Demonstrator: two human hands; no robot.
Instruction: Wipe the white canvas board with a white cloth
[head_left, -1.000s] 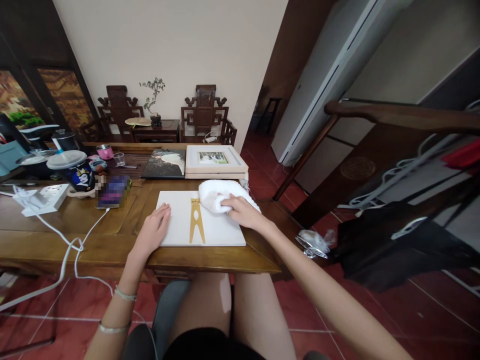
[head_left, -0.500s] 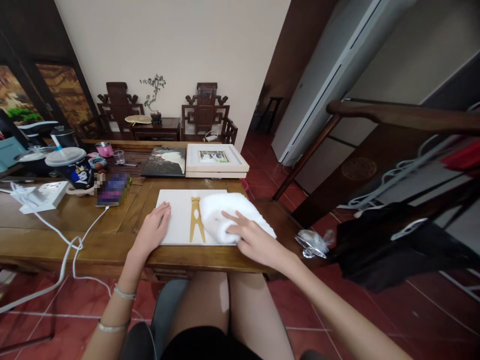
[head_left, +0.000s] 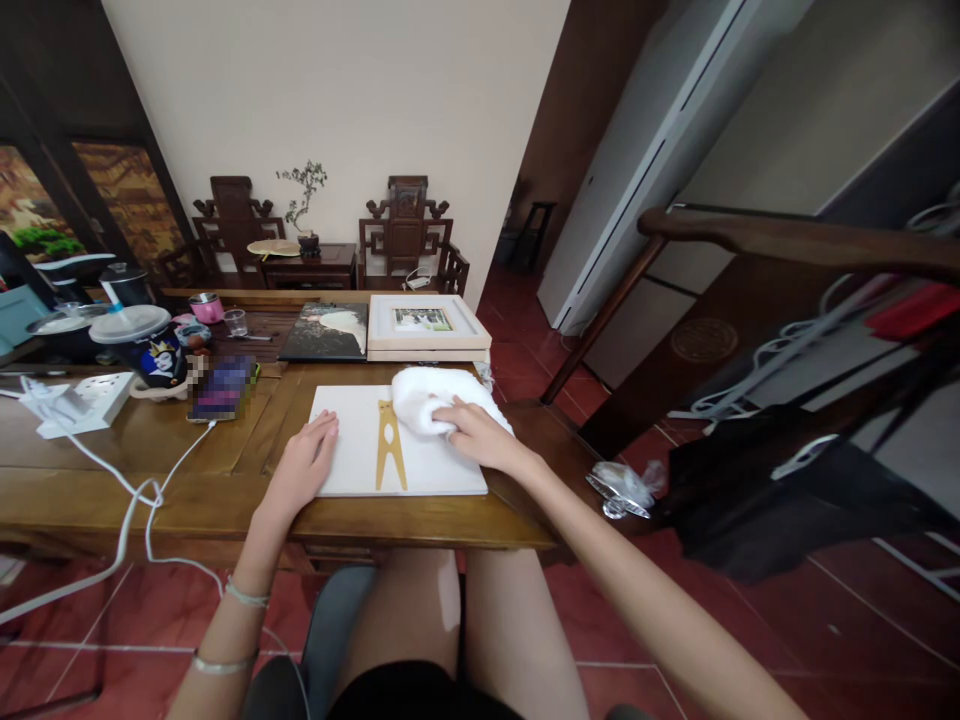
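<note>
A flat white board (head_left: 349, 450) lies near the front edge of the wooden table. On its middle is a yellow-brown, long-legged animal figure (head_left: 390, 455) with a small white oval in its body; whether it is painted or a separate piece I cannot tell. My left hand (head_left: 304, 462) rests with fingers stretched on the board's left edge. In my right hand (head_left: 480, 435) is a bunched white towel (head_left: 442, 395), pressed on the board's upper right part and reaching past its far edge. The towel covers the board's upper right corner.
Behind the board lie a framed picture (head_left: 427, 325) and a dark picture panel (head_left: 326, 332). To the left are a phone (head_left: 223, 388) on a cable, a white power strip (head_left: 82, 405) and a lidded cup (head_left: 154, 345). A chair (head_left: 701, 340) with a black bag stands right.
My right hand has pushed the towel away from me and a little left, uncovering the board's lower right part. My left hand stays at the left edge.
</note>
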